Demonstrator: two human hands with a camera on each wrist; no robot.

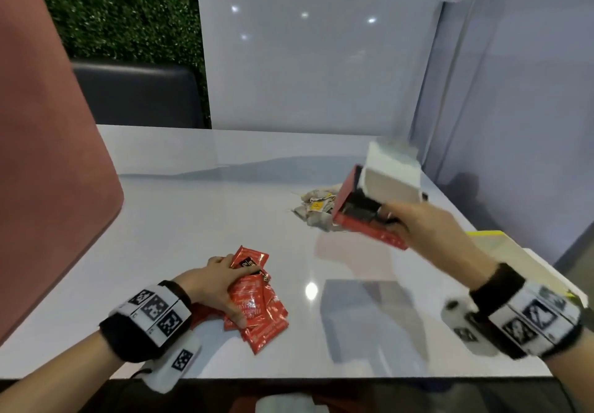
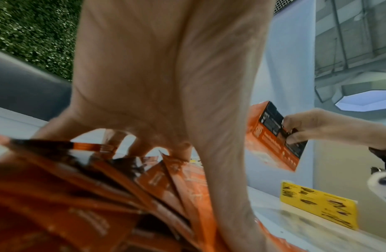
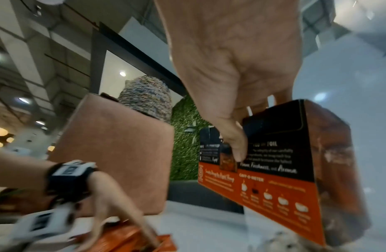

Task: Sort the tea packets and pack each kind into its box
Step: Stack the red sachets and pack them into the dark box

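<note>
A fanned stack of red tea packets [image 1: 260, 313] [image 2: 101, 196] [image 3: 131, 237] lies near the front of the white table [image 1: 193, 203]. My left hand [image 1: 218, 287] [image 3: 114, 204] grips the stack, with the fingers over its far edge and the thumb at its near edge. My right hand [image 1: 427, 223] [image 2: 313, 126] [image 3: 231, 68] holds the red and black tea box [image 1: 363, 223] [image 2: 271, 141] [image 3: 280, 170] tilted in the air at the right, its white-lined lid open. Behind the box lies a heap of grey tea packets [image 1: 316, 210] with yellow tags.
A yellow box [image 1: 501, 245] [image 2: 319, 206] lies at the table's right edge. A pink chair back [image 1: 48, 155] rises on the left, and a dark seat [image 1: 138, 94] sits beyond the table. White partition walls close the back and right.
</note>
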